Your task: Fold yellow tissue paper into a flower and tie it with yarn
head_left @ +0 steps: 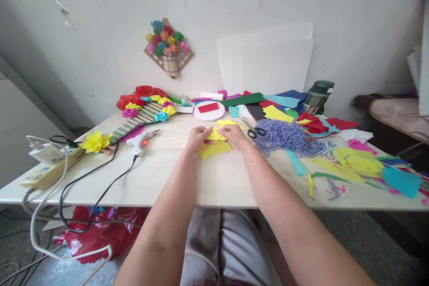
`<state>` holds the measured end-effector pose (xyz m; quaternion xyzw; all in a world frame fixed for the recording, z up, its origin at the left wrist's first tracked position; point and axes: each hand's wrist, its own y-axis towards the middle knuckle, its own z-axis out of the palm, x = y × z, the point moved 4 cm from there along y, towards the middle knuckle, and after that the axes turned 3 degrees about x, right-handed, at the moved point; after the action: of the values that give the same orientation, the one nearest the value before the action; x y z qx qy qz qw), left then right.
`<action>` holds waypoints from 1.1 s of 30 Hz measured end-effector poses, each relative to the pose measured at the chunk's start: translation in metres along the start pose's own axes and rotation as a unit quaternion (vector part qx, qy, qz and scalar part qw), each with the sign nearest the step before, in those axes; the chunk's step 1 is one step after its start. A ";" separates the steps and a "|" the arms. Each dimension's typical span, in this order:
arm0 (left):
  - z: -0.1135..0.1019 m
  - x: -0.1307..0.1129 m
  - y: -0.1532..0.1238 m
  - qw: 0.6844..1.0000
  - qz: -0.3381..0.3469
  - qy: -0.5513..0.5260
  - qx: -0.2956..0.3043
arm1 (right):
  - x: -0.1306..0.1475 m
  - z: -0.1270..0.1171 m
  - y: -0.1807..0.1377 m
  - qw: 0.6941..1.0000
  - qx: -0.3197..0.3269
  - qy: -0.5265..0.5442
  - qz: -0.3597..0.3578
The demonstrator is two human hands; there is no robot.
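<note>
Both of my hands meet over the middle of the table, pinching one small piece of yellow crepe paper [215,134] between them. My left hand [198,137] has its thumb and fingers closed on the left edge of the piece. On the opposite edge, the fingers of my right hand [233,135] are closed too. More yellow paper pieces [216,149] lie on the table just below my hands, and another yellow strip [229,122] lies beyond them. Black-handled scissors [256,132] rest to the right of my right hand.
A white glue gun [136,143] with a black cord lies left, near a power strip [53,170] and a flower-decorated fan shape [144,114]. A white disc [216,111] carries a red rectangle. Tangled purple yarn [288,136], coloured paper scraps [360,163] and a dark green bottle [318,97] occupy the right.
</note>
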<state>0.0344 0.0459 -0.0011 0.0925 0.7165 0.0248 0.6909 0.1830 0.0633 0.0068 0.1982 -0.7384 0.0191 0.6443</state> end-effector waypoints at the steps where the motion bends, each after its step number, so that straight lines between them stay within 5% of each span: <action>1: -0.001 0.001 0.000 1.000 -0.003 -0.007 -0.004 | 0.000 0.000 0.000 1.000 -0.001 0.000 -0.002; 9: 0.005 -0.004 -0.004 0.998 -0.021 -0.010 0.053 | 0.003 0.000 -0.001 1.000 0.015 0.019 -0.016; 33: 0.000 -0.002 -0.001 0.999 0.002 -0.033 0.030 | -0.002 -0.002 0.001 0.995 -0.001 0.095 0.036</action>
<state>0.0342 0.0448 0.0007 0.1152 0.6939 0.0021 0.7108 0.1849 0.0657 0.0050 0.1686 -0.6807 0.0602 0.7103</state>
